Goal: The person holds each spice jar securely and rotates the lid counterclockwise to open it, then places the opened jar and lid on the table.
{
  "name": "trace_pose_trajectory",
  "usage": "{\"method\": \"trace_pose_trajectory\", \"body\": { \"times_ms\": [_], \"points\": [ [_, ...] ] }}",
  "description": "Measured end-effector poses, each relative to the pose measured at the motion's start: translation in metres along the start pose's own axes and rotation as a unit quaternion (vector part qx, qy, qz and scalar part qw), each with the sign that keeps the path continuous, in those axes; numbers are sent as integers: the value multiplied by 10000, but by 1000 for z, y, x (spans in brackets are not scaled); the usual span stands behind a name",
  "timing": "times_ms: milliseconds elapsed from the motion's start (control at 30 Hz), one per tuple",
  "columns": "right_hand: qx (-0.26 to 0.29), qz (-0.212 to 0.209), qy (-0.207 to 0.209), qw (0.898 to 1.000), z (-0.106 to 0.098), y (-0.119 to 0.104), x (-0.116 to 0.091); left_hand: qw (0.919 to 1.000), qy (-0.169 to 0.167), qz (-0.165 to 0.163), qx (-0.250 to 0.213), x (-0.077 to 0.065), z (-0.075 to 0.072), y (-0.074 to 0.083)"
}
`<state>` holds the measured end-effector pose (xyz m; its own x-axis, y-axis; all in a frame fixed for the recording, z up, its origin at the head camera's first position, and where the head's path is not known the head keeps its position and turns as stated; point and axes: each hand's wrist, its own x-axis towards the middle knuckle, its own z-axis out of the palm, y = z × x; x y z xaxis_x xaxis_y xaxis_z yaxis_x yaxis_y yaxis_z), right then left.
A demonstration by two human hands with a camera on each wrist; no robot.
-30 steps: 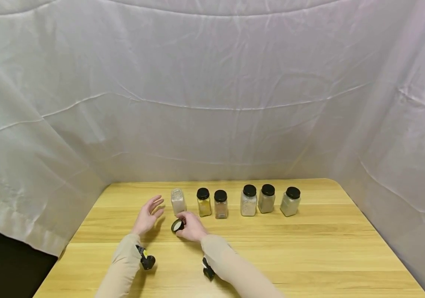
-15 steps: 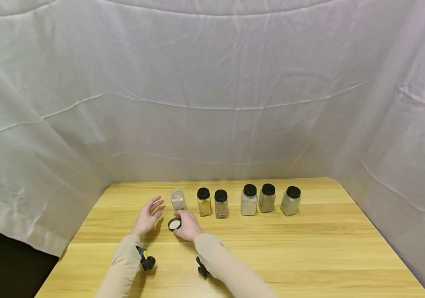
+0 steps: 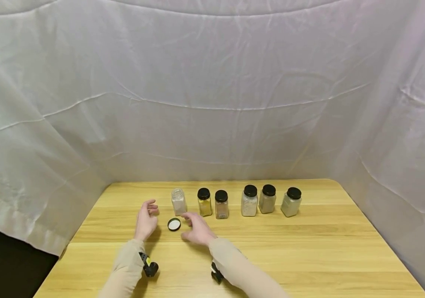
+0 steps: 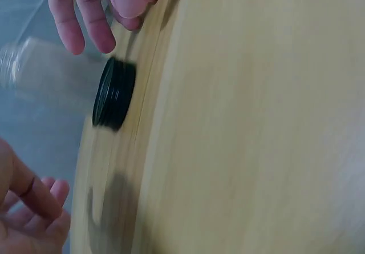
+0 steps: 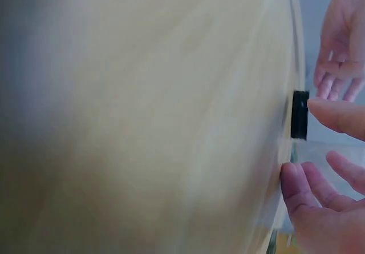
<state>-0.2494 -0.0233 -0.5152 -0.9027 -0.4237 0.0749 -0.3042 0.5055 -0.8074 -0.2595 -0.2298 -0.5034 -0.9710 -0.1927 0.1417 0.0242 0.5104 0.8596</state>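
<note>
A black jar lid (image 3: 174, 224) lies on the table with its white inside facing up. Just right of it, my right hand (image 3: 199, 231) has its fingers apart and holds nothing. On the lid's other side my left hand (image 3: 146, 221) hovers with loosely bent fingers, also holding nothing. Behind the lid stands an uncapped glass jar (image 3: 178, 202) of pale contents, upright. In the left wrist view, the lid (image 4: 115, 94) sits before the open jar (image 4: 54, 74), between both hands. The right wrist view shows the lid (image 5: 300, 115) edge-on near the right hand's fingers.
Right of the uncapped jar stand a black-lidded jar of yellow contents (image 3: 204, 203) and a brownish one (image 3: 221, 205). Farther right are three more capped jars, a tall pale one (image 3: 249, 201), a greyish one (image 3: 267, 199) and another (image 3: 291, 203). A grey curtain (image 3: 212, 136) hangs behind the table.
My right hand laid the lid down flat, inside up, let go of it and drew back to the right. My left hand's fingers bent a little more.
</note>
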Motion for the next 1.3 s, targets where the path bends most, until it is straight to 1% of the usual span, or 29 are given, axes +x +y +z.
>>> {"method": "trace_pose_trajectory", "body": {
  "times_ms": [67,133,233,267,400,467,633,833,933,1100,1167,1233,1300],
  "points": [
    [100,-41,-35,9999,-6,3,-7,9994,326,-46,87,-3,5,3],
    [141,-103,-97,9998,-13,8,-14,9981,581,-49,181,-5,10,6],
    [213,-239,-173,9993,-23,14,-25,9963,826,-43,229,-10,17,12],
    [248,-265,-202,9991,-27,16,-29,9955,918,3,218,-12,20,14],
    [447,-352,-224,9981,-46,20,-45,9942,1066,115,50,-21,33,23],
    [609,-348,-219,9973,-55,21,-54,9940,1073,204,-67,-25,39,29],
    [993,-261,-208,9945,-70,29,-78,9939,847,406,-572,-35,57,42],
    [1168,-253,-97,9928,-84,39,-105,9910,256,663,-1138,-41,77,55],
    [1300,-187,13,9913,-91,40,-115,9883,-84,703,-1350,-41,85,59],
    [1388,-195,122,9901,-99,42,-124,9869,-575,722,-1327,-36,96,60],
    [1388,-238,135,9899,-101,44,-126,9873,-742,708,-1213,-33,100,61],
    [1405,-287,167,9895,-102,45,-128,9873,-849,694,-1153,-29,104,61],
    [1459,-324,187,9886,-102,47,-129,9876,-863,737,-1082,-25,106,61]
  ]
}}
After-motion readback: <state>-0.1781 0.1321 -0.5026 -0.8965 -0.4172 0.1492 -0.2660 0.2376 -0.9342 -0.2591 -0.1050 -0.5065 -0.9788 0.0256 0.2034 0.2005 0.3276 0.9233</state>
